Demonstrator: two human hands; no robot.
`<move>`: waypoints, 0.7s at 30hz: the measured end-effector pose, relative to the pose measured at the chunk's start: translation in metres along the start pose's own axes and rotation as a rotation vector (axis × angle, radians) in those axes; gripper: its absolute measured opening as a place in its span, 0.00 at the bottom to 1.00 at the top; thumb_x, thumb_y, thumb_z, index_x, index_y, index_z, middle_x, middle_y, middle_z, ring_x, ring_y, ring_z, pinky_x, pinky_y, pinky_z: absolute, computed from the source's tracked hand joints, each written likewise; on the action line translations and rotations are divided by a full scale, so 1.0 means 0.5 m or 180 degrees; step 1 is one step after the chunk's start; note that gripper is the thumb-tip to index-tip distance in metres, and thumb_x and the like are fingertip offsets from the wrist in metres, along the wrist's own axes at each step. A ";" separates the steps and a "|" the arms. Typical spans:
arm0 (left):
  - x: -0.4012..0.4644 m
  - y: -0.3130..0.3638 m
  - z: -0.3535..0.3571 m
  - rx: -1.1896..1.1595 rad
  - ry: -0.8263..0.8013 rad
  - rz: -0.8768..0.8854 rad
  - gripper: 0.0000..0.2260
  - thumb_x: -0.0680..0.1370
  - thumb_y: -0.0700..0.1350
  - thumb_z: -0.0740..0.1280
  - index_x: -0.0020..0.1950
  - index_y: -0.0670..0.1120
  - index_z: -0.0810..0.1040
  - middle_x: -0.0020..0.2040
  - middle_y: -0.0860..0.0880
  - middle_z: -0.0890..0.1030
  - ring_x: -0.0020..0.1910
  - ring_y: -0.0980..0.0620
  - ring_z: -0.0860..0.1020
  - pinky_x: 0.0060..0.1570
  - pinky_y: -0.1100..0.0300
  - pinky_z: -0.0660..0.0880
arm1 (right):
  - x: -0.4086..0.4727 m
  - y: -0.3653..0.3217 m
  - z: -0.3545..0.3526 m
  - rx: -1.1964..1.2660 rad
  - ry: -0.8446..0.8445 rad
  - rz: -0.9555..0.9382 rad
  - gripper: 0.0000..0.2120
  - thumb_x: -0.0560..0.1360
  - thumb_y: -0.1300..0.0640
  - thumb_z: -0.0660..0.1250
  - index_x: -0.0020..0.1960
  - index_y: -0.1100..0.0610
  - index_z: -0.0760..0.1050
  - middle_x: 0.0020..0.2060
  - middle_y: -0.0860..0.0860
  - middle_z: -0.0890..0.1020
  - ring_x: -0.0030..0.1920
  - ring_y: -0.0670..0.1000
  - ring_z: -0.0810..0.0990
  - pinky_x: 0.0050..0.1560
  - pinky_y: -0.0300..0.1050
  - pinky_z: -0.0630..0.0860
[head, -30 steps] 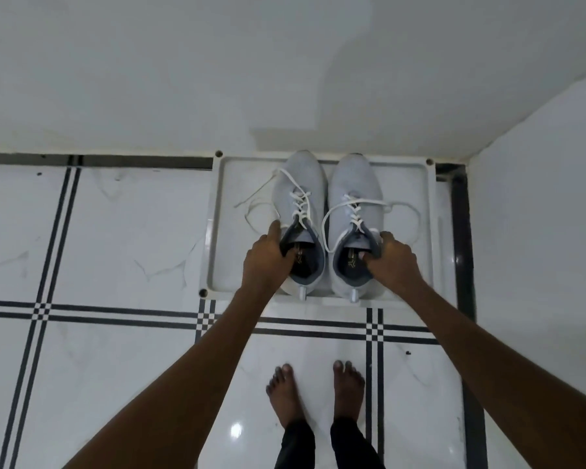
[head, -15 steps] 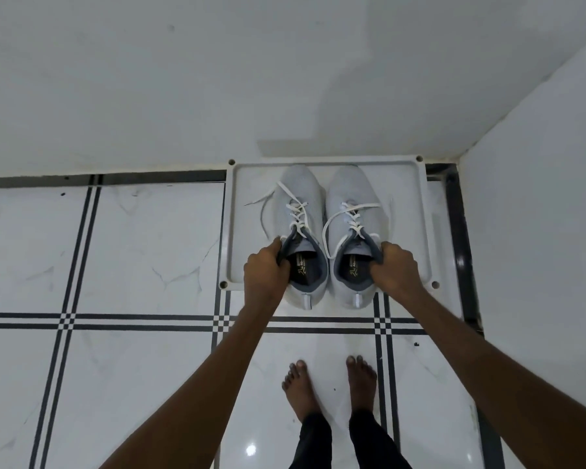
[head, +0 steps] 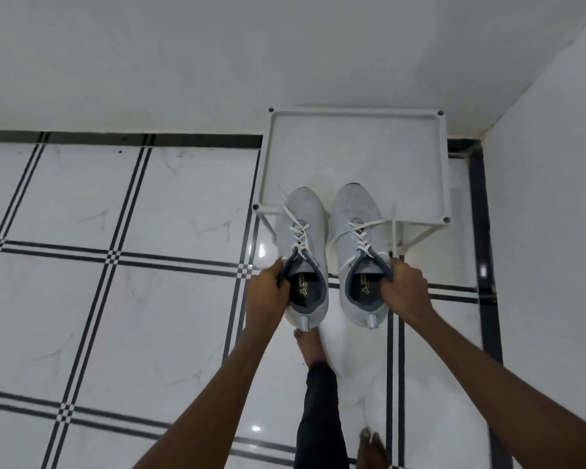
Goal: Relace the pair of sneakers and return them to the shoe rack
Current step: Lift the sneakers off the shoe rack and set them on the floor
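Two light grey sneakers with white laces hang in the air in front of the white shoe rack. My left hand grips the collar of the left sneaker. My right hand grips the collar of the right sneaker. Both shoes are off the rack's top shelf, their toes over its front edge and their heels towards me. The laces are crossed through the eyelets, with loose ends trailing to the sides. The top shelf holds nothing.
The rack stands in a corner, against the back wall with the right wall beside it. The floor is glossy white tile with black stripes. My bare feet stand just below the shoes.
Both sneakers have been lifted off the rack's top shelf and drawn back towards me. The view has shifted, and one foot has stepped back.
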State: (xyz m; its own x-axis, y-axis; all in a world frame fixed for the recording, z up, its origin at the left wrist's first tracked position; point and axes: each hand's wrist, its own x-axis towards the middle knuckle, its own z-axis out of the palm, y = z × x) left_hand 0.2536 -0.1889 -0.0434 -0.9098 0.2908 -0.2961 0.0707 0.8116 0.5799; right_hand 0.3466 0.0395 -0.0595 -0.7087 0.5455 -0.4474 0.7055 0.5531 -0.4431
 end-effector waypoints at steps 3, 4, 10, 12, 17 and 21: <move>-0.083 -0.045 0.027 0.0048 -0.0007 -0.0077 0.20 0.74 0.33 0.63 0.64 0.44 0.80 0.39 0.44 0.83 0.29 0.57 0.70 0.34 0.80 0.66 | -0.070 0.045 0.046 0.0053 -0.0088 -0.0063 0.07 0.71 0.66 0.62 0.49 0.65 0.74 0.41 0.61 0.80 0.44 0.64 0.79 0.40 0.46 0.67; -0.102 -0.061 0.037 0.0046 -0.0029 -0.0100 0.20 0.74 0.33 0.63 0.64 0.45 0.80 0.40 0.43 0.84 0.29 0.58 0.69 0.33 0.79 0.66 | -0.088 0.059 0.063 0.0041 -0.0102 -0.0074 0.08 0.71 0.66 0.62 0.49 0.65 0.75 0.42 0.60 0.81 0.45 0.64 0.80 0.40 0.46 0.68; -0.168 -0.173 0.136 0.0200 -0.0319 -0.0305 0.20 0.74 0.35 0.62 0.63 0.48 0.80 0.43 0.43 0.85 0.38 0.46 0.78 0.37 0.61 0.67 | -0.140 0.148 0.198 -0.0080 -0.0310 0.0143 0.02 0.73 0.64 0.61 0.44 0.60 0.69 0.39 0.56 0.77 0.40 0.59 0.75 0.41 0.47 0.68; -0.168 -0.225 0.189 0.0195 -0.0396 -0.0360 0.20 0.74 0.35 0.61 0.63 0.48 0.80 0.43 0.43 0.85 0.40 0.44 0.80 0.38 0.57 0.71 | -0.131 0.180 0.261 -0.0081 -0.0323 0.0231 0.03 0.74 0.65 0.61 0.44 0.59 0.68 0.38 0.55 0.75 0.39 0.58 0.73 0.41 0.46 0.67; -0.119 -0.384 0.366 0.0265 -0.0468 -0.0354 0.21 0.74 0.35 0.60 0.65 0.48 0.78 0.45 0.43 0.85 0.41 0.44 0.79 0.40 0.59 0.70 | -0.051 0.274 0.446 -0.0010 -0.0269 0.0340 0.03 0.74 0.66 0.61 0.47 0.64 0.72 0.41 0.60 0.78 0.39 0.58 0.73 0.40 0.46 0.66; -0.066 -0.503 0.510 0.0191 -0.0380 -0.0344 0.21 0.76 0.35 0.60 0.68 0.46 0.77 0.49 0.42 0.85 0.46 0.41 0.81 0.46 0.55 0.74 | 0.030 0.355 0.595 -0.0059 -0.0200 0.0408 0.07 0.75 0.66 0.60 0.50 0.67 0.73 0.47 0.66 0.81 0.48 0.66 0.80 0.44 0.49 0.70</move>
State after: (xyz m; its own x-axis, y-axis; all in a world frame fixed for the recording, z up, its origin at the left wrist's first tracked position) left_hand 0.3702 -0.2735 -0.3732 -0.8587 0.2553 -0.4443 0.0026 0.8692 0.4944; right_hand 0.4630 -0.0413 -0.3759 -0.6107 0.5723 -0.5473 0.7895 0.4934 -0.3650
